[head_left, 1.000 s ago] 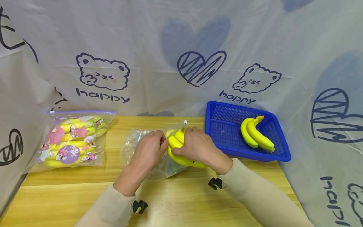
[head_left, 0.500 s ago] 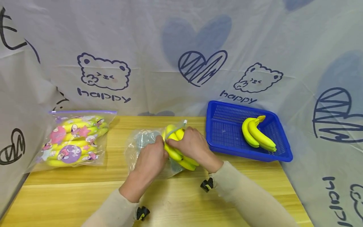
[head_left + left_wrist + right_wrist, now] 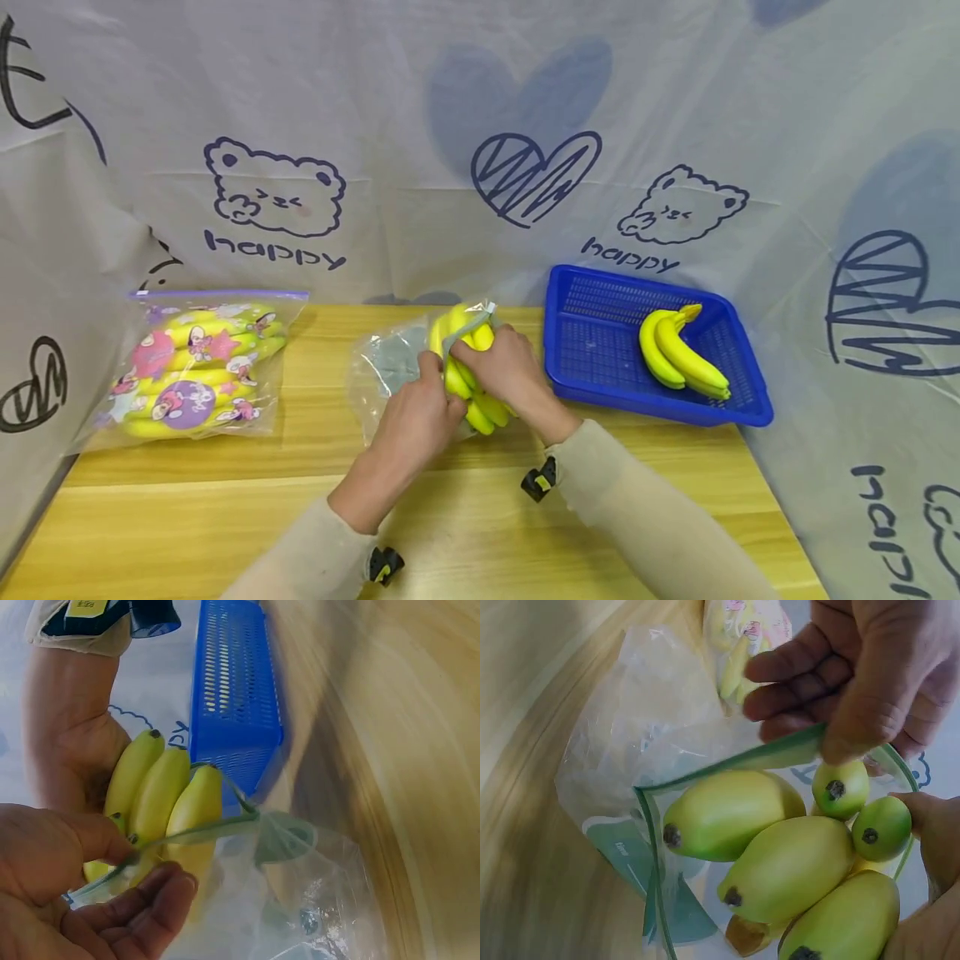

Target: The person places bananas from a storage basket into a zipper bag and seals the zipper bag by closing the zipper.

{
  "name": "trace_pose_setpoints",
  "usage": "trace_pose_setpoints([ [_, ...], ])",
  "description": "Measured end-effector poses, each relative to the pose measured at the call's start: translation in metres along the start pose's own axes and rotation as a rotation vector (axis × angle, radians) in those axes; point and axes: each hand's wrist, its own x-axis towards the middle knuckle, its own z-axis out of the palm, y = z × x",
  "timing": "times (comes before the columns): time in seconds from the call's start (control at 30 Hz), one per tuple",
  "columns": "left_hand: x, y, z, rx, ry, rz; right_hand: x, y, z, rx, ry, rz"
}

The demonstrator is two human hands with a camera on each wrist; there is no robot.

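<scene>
A clear zip bag [image 3: 382, 367] with a green edge lies mid-table, its mouth held apart. My left hand [image 3: 420, 417] pinches the bag's green rim [image 3: 199, 834] between thumb and fingers. My right hand [image 3: 508, 371] holds a bunch of yellow bananas [image 3: 487, 408] at the bag's mouth. In the right wrist view, several greenish-yellow banana tips [image 3: 787, 866] point toward the camera, framed by the green rim. The right fingers are mostly hidden behind the bunch in the left wrist view. How much of the bunch is inside the bag I cannot tell.
A blue plastic basket [image 3: 592, 350] stands at the right, with a small bunch of bananas [image 3: 686, 354] in it. At the left lies a printed zip bag [image 3: 187, 367] full of bananas. A patterned cloth [image 3: 420, 217] hangs behind the wooden table [image 3: 225, 508].
My left hand has shifted right along with the bag's rim. My right hand has moved slightly left, and the banana bunch has turned, its tips now pointing toward the table's front.
</scene>
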Motion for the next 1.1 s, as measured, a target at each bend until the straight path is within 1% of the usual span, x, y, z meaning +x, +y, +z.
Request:
trace_pose_setpoints([
  [0.07,-0.001,-0.001,0.005,0.011,0.020,0.017,0.001,0.001,0.000,0.031,-0.020,0.019],
  [0.13,-0.002,0.000,0.008,0.008,0.020,0.036,0.002,0.001,0.000,0.082,-0.035,0.041],
  [0.2,-0.004,0.003,0.009,-0.002,-0.007,0.072,0.002,0.003,0.000,0.139,-0.034,0.074],
  [0.27,-0.004,0.007,0.008,-0.032,-0.067,0.089,0.002,0.004,0.001,0.205,-0.017,0.109],
  [0.33,-0.004,0.010,0.004,-0.085,-0.138,0.079,0.002,0.005,0.002,0.257,0.012,0.132],
  [0.37,-0.003,0.011,0.000,-0.119,-0.162,0.061,0.002,0.005,0.003,0.265,0.027,0.128],
  [0.4,-0.002,0.011,-0.003,-0.158,-0.179,0.039,0.002,0.005,0.003,0.267,0.037,0.124],
  [0.47,0.001,0.011,-0.011,-0.226,-0.187,-0.015,0.002,0.004,0.003,0.279,0.037,0.102],
  [0.53,0.004,0.009,-0.017,-0.272,-0.179,-0.061,0.002,0.003,0.003,0.346,-0.030,0.093],
  [0.57,0.005,0.008,-0.020,-0.294,-0.173,-0.086,0.002,0.003,0.003,0.399,-0.085,0.095],
  [0.63,0.005,0.007,-0.022,-0.322,-0.173,-0.120,0.002,0.005,0.003,0.543,-0.208,0.124],
  [0.7,0.005,0.007,-0.023,-0.352,-0.193,-0.132,0.003,0.008,0.003,0.682,-0.309,0.168],
  [0.77,0.004,0.007,-0.023,-0.371,-0.218,-0.125,0.004,0.010,0.004,0.738,-0.347,0.173],
  [0.83,0.003,0.007,-0.023,-0.388,-0.230,-0.121,0.003,0.010,0.005,0.731,-0.335,0.150],
  [0.9,0.001,0.006,-0.024,-0.375,-0.207,-0.121,0.001,0.007,0.006,0.749,-0.317,0.148],
  [0.97,0.000,0.006,-0.024,-0.337,-0.173,-0.122,0.000,0.004,0.006,0.808,-0.294,0.169],
  [1.03,-0.001,0.005,-0.025,-0.288,-0.146,-0.126,-0.001,0.002,0.007,0.900,-0.264,0.213],
  [1.1,-0.002,0.005,-0.024,-0.239,-0.147,-0.111,-0.002,0.000,0.011,0.971,-0.221,0.244],
])
